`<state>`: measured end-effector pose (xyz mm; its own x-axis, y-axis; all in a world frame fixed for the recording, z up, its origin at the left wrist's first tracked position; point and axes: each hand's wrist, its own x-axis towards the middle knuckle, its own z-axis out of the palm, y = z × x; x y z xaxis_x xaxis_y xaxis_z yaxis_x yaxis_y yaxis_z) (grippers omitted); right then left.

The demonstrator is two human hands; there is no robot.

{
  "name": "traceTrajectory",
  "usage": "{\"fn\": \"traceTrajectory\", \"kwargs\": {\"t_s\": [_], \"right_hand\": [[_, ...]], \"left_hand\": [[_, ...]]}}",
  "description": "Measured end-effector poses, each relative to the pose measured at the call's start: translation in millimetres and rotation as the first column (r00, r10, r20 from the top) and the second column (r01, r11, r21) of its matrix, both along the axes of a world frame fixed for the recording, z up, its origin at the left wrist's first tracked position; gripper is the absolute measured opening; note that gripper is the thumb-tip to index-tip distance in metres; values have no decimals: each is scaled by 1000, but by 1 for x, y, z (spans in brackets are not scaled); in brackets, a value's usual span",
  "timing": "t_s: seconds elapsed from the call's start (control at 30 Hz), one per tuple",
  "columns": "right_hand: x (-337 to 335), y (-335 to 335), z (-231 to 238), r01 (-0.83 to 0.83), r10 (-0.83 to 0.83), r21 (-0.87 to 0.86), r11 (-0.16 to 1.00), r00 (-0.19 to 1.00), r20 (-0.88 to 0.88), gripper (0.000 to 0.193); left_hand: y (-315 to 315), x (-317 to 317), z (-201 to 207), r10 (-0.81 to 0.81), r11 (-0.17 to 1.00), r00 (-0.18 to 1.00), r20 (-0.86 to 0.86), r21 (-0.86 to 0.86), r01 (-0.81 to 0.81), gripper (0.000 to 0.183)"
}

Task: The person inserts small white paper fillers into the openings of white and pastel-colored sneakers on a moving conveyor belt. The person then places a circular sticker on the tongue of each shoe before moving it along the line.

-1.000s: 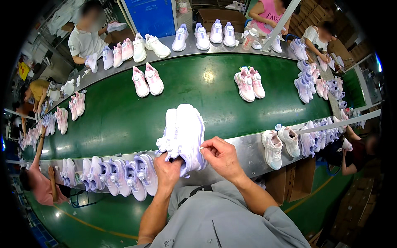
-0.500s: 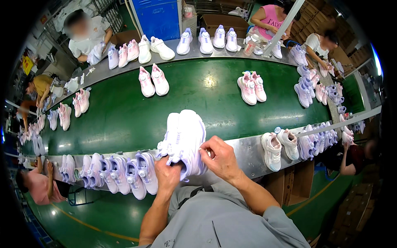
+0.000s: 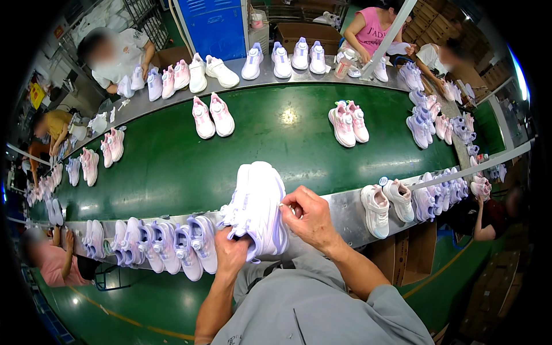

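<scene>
A pair of white sneakers with lavender trim [image 3: 260, 201] is held up together in front of my body, toes pointing away from me. My left hand [image 3: 231, 252] grips the pair at the heel end, its fingers partly hidden inside or behind the shoes. Against the right side of the nearer shoe, my right hand [image 3: 312, 218] is closed in a pinch. A tiny pale bit shows at its fingertips, too small to name.
A green conveyor [image 3: 161, 167] carries pink-and-white sneakers [image 3: 213, 117]. Lavender-and-white shoes [image 3: 190, 244] line the metal ledge to my left. White sneakers [image 3: 376, 210] stand to my right, near a slanting metal bar [image 3: 477, 165]. Several co-workers sit around the line.
The held sneakers have dropped slightly and tilted, showing more of the near shoe's side. My right hand keeps its pinch beside them. The whole view has shifted a little.
</scene>
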<state>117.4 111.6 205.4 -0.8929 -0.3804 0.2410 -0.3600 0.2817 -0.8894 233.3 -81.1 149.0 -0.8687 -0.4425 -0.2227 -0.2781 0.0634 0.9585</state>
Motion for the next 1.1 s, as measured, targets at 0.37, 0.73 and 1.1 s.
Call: {"fn": "traceTrajectory", "kwargs": {"t_s": [0.37, 0.73, 1.1], "right_hand": [[-40, 6, 17, -38, 42, 52, 998, 997, -62, 10], [-18, 8, 6, -9, 9, 56, 998, 1000, -12, 9], [27, 8, -3, -183, 178, 58, 981, 980, 83, 9]], "left_hand": [[-5, 5, 15, -229, 909, 969, -97, -377, 177, 23], [-5, 12, 7, -189, 925, 982, -31, -342, 167, 24], [0, 0, -2, -32, 999, 992, 119, -2, 33, 26]]}}
